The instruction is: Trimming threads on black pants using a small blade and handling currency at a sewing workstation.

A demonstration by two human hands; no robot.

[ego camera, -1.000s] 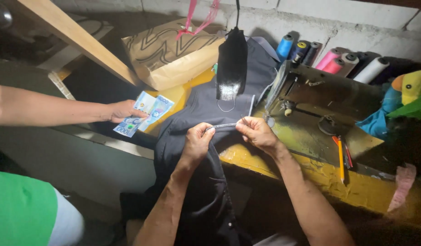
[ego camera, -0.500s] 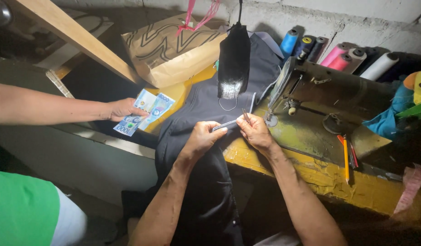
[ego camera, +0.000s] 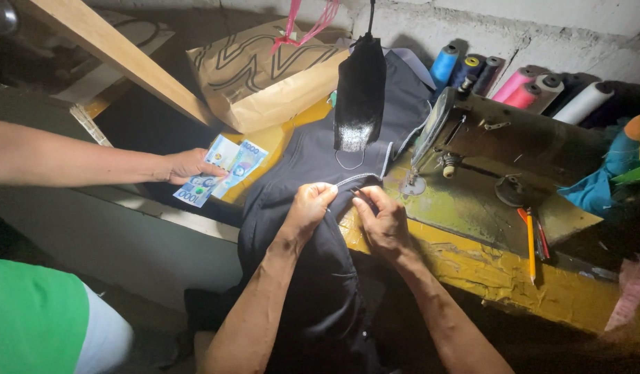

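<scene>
— What are the two hands doing?

— The left hand [ego camera: 311, 206] is bunched closed on a fold of the dark garment [ego camera: 313, 277], right at its white-stitched edge. The right hand [ego camera: 381, 220] is just beside it, its grip pinched shut on the same edge; something thin and dark shows between its fingers [ego camera: 367, 201], too small to identify.

— Where does the garment lie?

— Draped over the front of the yellow desk [ego camera: 500, 273], running from under the hanging black lamp [ego camera: 359, 93] down past the person's forearms and off the desk's edge. The grey sewing machine [ego camera: 500, 149] sits just to its right.

— Any packages or paper?

— A brown paper bag [ego camera: 264, 73] with dark wavy lines and pink ribbon handles lies on its side at the back of the desk, left of the lamp. Another person's hand [ego camera: 188, 166], reaching in from the left, rests on blue banknotes [ego camera: 219, 170] fanned at the desk's left corner, well apart from the garment work.

— And the rest?

— Thread cones [ego camera: 521, 86] in blue, pink and white line the wall behind the machine. An orange pencil [ego camera: 530, 242] lies on the desk to the right, near a crumple of teal fabric [ego camera: 600, 180].
</scene>
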